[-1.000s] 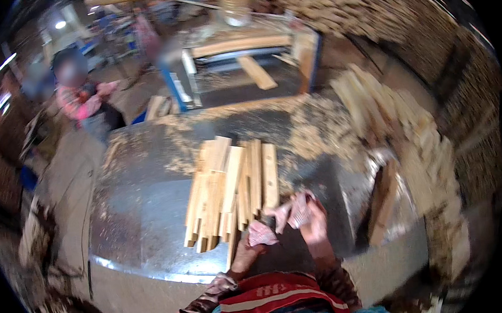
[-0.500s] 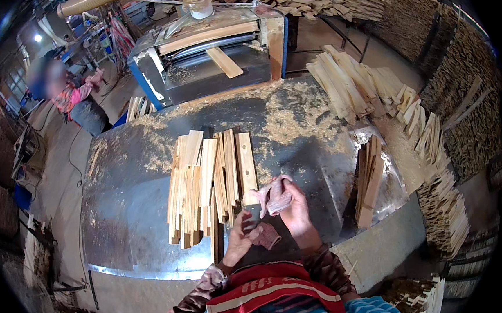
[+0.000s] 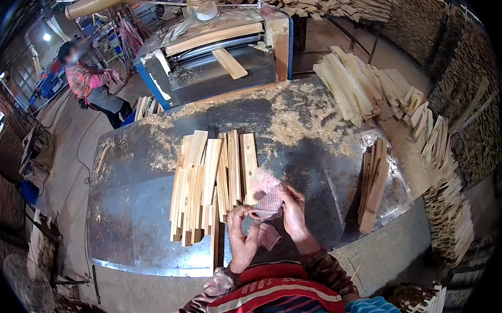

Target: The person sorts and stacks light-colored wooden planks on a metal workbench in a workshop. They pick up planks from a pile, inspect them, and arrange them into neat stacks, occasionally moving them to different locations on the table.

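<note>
In front of my body, both hands hold a pale pink knitted work glove (image 3: 266, 195) upright above the metal table. My left hand (image 3: 243, 238) pinches its lower left edge, where the cuff opening seems to be. Along its right side my right hand (image 3: 293, 214) grips it with bent fingers. Just below, a darker pink cloth piece (image 3: 269, 236), perhaps a second glove, shows between my hands; I cannot tell whether it lies on the table or hangs from my left hand. Left of my hands lies a bundle of narrow wooden strips (image 3: 198, 186).
Wood shavings cover parts of the metal table (image 3: 133, 223). A planer (image 3: 215, 54) with a board on its bed stands beyond. Some strips (image 3: 373, 183) lie at the right, and thin boards (image 3: 351, 85) are piled behind them. A person (image 3: 92, 86) stands at the far left.
The pink glove has gone from crumpled in my right hand to spread upright between both hands. My left hand has moved up onto it. The person at the far left has turned.
</note>
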A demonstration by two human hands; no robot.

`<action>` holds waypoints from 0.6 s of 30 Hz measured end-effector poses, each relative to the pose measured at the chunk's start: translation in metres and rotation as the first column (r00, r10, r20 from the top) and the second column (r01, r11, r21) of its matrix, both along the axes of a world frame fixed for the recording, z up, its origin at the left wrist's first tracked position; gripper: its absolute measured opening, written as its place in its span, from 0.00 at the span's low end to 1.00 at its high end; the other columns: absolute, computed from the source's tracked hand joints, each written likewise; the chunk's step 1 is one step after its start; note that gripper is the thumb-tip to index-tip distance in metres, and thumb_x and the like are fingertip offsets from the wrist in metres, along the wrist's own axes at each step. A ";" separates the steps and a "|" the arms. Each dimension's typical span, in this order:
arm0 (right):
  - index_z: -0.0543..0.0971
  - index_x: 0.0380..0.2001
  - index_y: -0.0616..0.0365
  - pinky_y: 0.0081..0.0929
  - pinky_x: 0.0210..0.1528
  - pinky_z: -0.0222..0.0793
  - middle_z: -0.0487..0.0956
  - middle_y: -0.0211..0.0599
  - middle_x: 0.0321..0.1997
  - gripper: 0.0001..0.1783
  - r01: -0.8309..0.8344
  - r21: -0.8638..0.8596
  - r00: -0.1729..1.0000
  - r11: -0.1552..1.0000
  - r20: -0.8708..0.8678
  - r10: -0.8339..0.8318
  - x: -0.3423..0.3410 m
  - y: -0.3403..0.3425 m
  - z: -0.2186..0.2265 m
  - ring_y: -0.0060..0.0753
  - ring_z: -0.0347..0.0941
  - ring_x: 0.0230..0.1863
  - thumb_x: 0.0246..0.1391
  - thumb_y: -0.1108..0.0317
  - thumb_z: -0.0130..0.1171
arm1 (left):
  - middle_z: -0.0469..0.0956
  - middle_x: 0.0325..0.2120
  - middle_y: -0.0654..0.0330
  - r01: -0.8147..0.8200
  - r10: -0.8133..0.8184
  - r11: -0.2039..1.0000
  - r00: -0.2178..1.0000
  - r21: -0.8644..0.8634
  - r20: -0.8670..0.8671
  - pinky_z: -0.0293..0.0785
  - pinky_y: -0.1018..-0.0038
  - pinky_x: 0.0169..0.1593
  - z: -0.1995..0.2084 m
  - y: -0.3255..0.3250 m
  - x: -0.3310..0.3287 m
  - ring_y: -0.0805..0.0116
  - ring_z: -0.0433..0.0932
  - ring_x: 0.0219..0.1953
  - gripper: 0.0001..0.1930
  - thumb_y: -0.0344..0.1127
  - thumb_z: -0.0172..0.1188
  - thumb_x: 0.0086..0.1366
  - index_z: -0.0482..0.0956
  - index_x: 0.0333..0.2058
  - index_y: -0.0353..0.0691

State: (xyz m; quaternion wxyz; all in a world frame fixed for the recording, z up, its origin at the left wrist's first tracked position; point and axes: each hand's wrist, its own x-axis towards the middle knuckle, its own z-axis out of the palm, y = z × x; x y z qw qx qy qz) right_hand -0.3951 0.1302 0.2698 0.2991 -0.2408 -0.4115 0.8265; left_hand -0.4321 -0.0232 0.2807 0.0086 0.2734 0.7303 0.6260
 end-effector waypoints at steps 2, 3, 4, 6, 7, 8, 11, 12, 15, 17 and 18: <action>0.81 0.38 0.62 0.19 0.46 0.66 0.78 0.22 0.35 0.12 -0.027 0.083 0.999 0.996 0.020 0.025 0.001 0.002 -0.004 0.14 0.70 0.39 0.65 0.63 0.58 | 0.71 0.44 0.59 0.060 -0.086 0.991 0.971 0.121 0.224 0.69 0.73 0.52 0.001 -0.001 0.003 0.69 0.71 0.47 0.18 0.21 0.59 0.60 0.72 0.50 0.36; 0.81 0.39 0.62 0.19 0.46 0.66 0.78 0.22 0.36 0.12 -0.039 0.124 0.999 0.991 0.031 0.035 0.001 0.001 -0.004 0.14 0.71 0.39 0.65 0.63 0.57 | 0.71 0.44 0.62 0.080 -0.138 0.980 0.935 0.185 0.328 0.70 0.76 0.50 0.002 -0.001 0.004 0.74 0.71 0.46 0.19 0.19 0.58 0.60 0.72 0.51 0.37; 0.81 0.40 0.62 0.20 0.47 0.67 0.78 0.22 0.37 0.11 -0.050 0.078 0.999 0.996 -0.009 0.051 0.000 -0.002 -0.003 0.16 0.71 0.40 0.65 0.64 0.57 | 0.72 0.41 0.64 0.077 -0.121 0.984 0.950 0.159 0.289 0.71 0.80 0.47 0.004 0.001 0.003 0.77 0.72 0.43 0.20 0.18 0.57 0.61 0.71 0.52 0.37; 0.80 0.42 0.60 0.21 0.50 0.67 0.79 0.24 0.40 0.10 -0.074 -0.014 0.993 0.997 -0.090 0.072 -0.003 -0.010 0.013 0.18 0.72 0.42 0.65 0.66 0.57 | 0.72 0.38 0.60 0.105 -0.124 0.991 0.960 0.086 0.253 0.72 0.74 0.47 0.005 0.000 -0.003 0.69 0.75 0.43 0.18 0.20 0.60 0.59 0.74 0.49 0.35; 0.80 0.44 0.59 0.23 0.52 0.67 0.79 0.25 0.41 0.10 -0.106 -0.085 0.983 0.991 -0.158 0.092 -0.002 -0.012 0.008 0.20 0.73 0.44 0.65 0.66 0.55 | 0.73 0.37 0.57 0.119 -0.127 0.992 0.964 0.048 0.235 0.73 0.71 0.47 0.006 -0.002 -0.006 0.66 0.76 0.43 0.18 0.21 0.62 0.58 0.76 0.48 0.35; 0.79 0.45 0.58 0.26 0.53 0.68 0.79 0.26 0.43 0.10 -0.140 -0.149 0.968 0.979 -0.227 0.104 0.000 -0.013 0.006 0.22 0.73 0.46 0.65 0.67 0.54 | 0.74 0.38 0.56 0.132 -0.122 0.990 0.982 -0.058 0.142 0.72 0.70 0.48 0.010 -0.003 -0.008 0.65 0.76 0.43 0.16 0.21 0.63 0.57 0.79 0.46 0.35; 0.77 0.48 0.56 0.32 0.57 0.68 0.79 0.29 0.46 0.12 -0.202 -0.323 0.950 0.925 -0.294 0.105 0.005 -0.020 0.016 0.29 0.74 0.49 0.63 0.68 0.52 | 0.75 0.41 0.54 0.176 -0.175 0.984 0.983 -0.023 0.063 0.72 0.69 0.50 0.011 -0.002 -0.012 0.61 0.76 0.44 0.15 0.23 0.64 0.56 0.80 0.44 0.34; 0.77 0.48 0.55 0.34 0.58 0.67 0.79 0.30 0.46 0.13 -0.215 -0.378 0.951 0.900 -0.292 0.104 0.006 -0.022 0.022 0.31 0.75 0.50 0.62 0.68 0.52 | 0.75 0.42 0.53 0.186 -0.185 0.980 0.983 -0.065 0.013 0.72 0.68 0.50 0.018 -0.001 -0.012 0.59 0.77 0.45 0.15 0.23 0.64 0.56 0.80 0.44 0.34; 0.76 0.49 0.55 0.39 0.59 0.67 0.79 0.32 0.47 0.15 -0.145 -0.541 0.966 0.828 -0.260 -0.001 0.008 -0.017 -0.007 0.35 0.75 0.50 0.60 0.66 0.51 | 0.76 0.46 0.48 0.201 -0.221 0.967 0.968 -0.155 -0.120 0.73 0.66 0.52 0.034 0.002 -0.008 0.54 0.77 0.49 0.15 0.24 0.64 0.56 0.80 0.44 0.33; 0.76 0.48 0.55 0.40 0.58 0.67 0.79 0.33 0.48 0.17 -0.180 -0.511 0.950 0.840 -0.311 0.014 0.012 -0.015 -0.017 0.36 0.74 0.51 0.57 0.65 0.52 | 0.75 0.48 0.46 0.201 -0.234 0.963 0.955 -0.179 -0.183 0.73 0.64 0.54 0.027 0.003 -0.006 0.50 0.76 0.52 0.15 0.25 0.64 0.56 0.80 0.44 0.33; 0.76 0.48 0.55 0.40 0.59 0.67 0.79 0.33 0.48 0.17 -0.194 -0.491 0.938 0.849 -0.347 0.013 0.014 -0.012 -0.025 0.37 0.74 0.52 0.57 0.65 0.52 | 0.74 0.50 0.42 0.238 -0.261 0.959 0.953 -0.152 -0.152 0.73 0.63 0.54 0.022 0.004 -0.006 0.48 0.75 0.54 0.15 0.27 0.64 0.58 0.80 0.45 0.32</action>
